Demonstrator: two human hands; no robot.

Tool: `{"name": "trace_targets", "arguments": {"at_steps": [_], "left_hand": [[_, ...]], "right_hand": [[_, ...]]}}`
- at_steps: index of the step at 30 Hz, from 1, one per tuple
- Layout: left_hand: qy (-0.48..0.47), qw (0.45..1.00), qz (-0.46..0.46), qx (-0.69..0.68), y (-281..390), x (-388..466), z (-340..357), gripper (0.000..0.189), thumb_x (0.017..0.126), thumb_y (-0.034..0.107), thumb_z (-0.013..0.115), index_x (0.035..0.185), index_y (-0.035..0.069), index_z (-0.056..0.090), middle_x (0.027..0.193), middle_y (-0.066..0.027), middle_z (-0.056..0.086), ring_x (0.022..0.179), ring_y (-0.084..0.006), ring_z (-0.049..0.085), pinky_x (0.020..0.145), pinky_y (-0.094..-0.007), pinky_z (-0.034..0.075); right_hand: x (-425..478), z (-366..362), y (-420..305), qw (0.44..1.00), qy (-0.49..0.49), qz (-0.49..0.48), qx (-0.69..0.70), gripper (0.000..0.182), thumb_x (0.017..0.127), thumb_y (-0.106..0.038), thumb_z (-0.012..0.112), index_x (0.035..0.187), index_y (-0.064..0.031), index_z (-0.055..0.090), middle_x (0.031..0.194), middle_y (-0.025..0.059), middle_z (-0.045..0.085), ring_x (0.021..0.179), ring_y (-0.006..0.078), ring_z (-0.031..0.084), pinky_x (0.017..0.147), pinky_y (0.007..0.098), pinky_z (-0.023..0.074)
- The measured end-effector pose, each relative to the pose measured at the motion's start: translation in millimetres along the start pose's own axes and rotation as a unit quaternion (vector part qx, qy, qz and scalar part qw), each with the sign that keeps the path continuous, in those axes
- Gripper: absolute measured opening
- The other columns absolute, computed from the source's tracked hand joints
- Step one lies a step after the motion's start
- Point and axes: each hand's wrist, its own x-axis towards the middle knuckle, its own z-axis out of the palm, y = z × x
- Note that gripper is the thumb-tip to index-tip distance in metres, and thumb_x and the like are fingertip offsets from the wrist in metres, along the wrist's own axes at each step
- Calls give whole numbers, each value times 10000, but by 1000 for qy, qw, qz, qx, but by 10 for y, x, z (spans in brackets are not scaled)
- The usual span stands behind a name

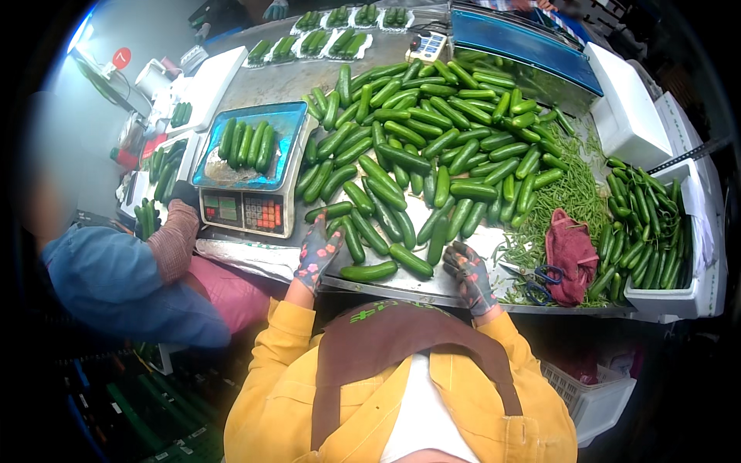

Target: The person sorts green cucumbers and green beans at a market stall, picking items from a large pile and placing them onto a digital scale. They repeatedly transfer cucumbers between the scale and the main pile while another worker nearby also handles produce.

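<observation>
My left hand (319,250), in a dark flower-print glove, rests at the table's front edge beside a pile of green cucumbers (405,124). Its thumb and fingers are apart and hold nothing. Closest to it are a cucumber lying crosswise (329,212) and an upright one (353,239). My right hand (469,276), gloved alike, has its fingers loosely bent and nothing visible in them. Just left of it lies a dark green cucumber (437,241). Between my hands, one cucumber (369,272) lies across the front edge and another (411,260) lies slanted.
Several cucumbers sit on a digital scale (249,146). A co-worker's gloved hand (184,194) is left of it. Wrapped trays (347,45) stand behind. Rightward are scissors (538,276), a red cloth (570,260), green trimmings (564,185) and a filled foam box (666,295).
</observation>
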Motion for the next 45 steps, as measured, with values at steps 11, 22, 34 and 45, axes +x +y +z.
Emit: {"name": "trace_targets", "arguments": {"at_steps": [11,22,34,45], "left_hand": [[-82,996,-9,47,-35,371,136,638,751,261,557,1300,81,288,948,-210,585,834,-356,576,750,-408,459],[-128,936,-62,-322,-158,380,661,662,824,81,529,1356,92,136,1129,-108,453,960,-158,479,788,-244,418],[-293,808,-155,-487,327,527,471,510,842,98,506,1302,97,287,1148,-106,487,1011,-212,514,784,-312,472],[-344,845,-86,-400,-685,714,1174,468,887,450,345,1192,112,451,1094,-95,556,1032,-239,506,917,-411,365]], "right_hand": [[495,286,115,965,-44,144,214,323,836,-203,518,1118,-60,455,1087,92,517,995,243,507,871,399,421],[632,422,45,966,-121,164,158,347,834,-259,538,1082,-20,498,1044,117,562,933,231,556,836,409,457],[778,888,102,934,-195,231,187,446,794,-260,601,1176,-73,466,1153,52,522,1054,196,495,894,410,400],[889,718,193,951,-204,214,91,359,753,-118,633,1088,-19,550,1105,56,561,998,133,525,894,277,390]]}}
